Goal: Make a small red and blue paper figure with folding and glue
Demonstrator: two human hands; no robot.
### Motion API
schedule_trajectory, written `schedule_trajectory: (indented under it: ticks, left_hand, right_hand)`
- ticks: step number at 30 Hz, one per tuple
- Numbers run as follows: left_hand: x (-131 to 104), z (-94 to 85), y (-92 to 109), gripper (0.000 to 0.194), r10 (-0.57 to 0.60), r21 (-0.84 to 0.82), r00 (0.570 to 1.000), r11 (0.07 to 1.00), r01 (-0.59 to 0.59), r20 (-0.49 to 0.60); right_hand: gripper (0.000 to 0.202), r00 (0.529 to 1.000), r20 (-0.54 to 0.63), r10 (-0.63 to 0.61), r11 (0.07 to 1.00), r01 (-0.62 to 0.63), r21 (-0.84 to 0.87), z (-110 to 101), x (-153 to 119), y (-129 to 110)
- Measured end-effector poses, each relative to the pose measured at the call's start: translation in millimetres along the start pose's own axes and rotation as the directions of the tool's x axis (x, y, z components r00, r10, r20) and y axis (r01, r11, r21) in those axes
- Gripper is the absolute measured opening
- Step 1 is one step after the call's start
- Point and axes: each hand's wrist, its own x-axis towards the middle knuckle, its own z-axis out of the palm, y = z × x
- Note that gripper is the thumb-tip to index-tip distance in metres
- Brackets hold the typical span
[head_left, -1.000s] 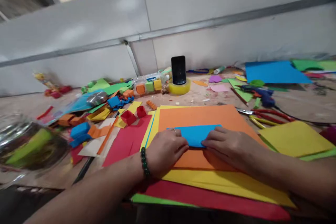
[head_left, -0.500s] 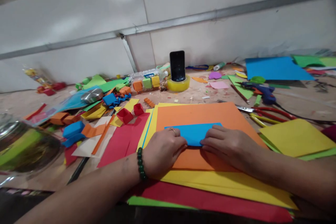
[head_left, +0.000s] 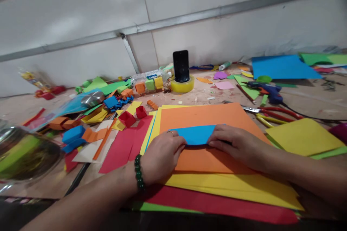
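A strip of blue paper (head_left: 197,135) lies crosswise over an orange sheet (head_left: 206,113), the top of a stack of coloured paper. My left hand (head_left: 164,153) grips its left end, with thumb and fingers closed at the near edge. At the other end, my right hand (head_left: 234,144) is closed on the strip with its thumb below and fingers on top. The near edge looks slightly raised, with a dark shadow under it. Yellow sheets (head_left: 233,189) and a red sheet (head_left: 222,205) stick out from beneath the orange one.
Pliers (head_left: 282,113), a glue gun (head_left: 267,92) and yellow paper (head_left: 306,137) lie to the right. A phone (head_left: 181,65) stands in a tape roll (head_left: 182,86) at the back. Left are small paper boxes (head_left: 127,119) and a glass jar (head_left: 27,155).
Both hands have moved slightly apart along the blue strip, baring more of its near edge, which now looks lifted. The whole view has shifted a little.
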Motion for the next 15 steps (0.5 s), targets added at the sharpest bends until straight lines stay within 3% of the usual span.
schedule_trajectory:
  ticks: [6,15]
  left_hand:
    - [3,-2.0,-6,0.023,-0.081,-0.013,0.997,0.997,0.081,0.007]
    - [9,-0.4,-16,0.022,-0.154,-0.194,0.988,0.968,0.157,0.032]
  right_hand:
    - [0.029,0.997,-0.030,0.072,0.996,-0.074,-0.055,1,1,-1]
    - [0.026,0.992,-0.046,0.115,0.986,-0.120,-0.117,-1,1,-3]
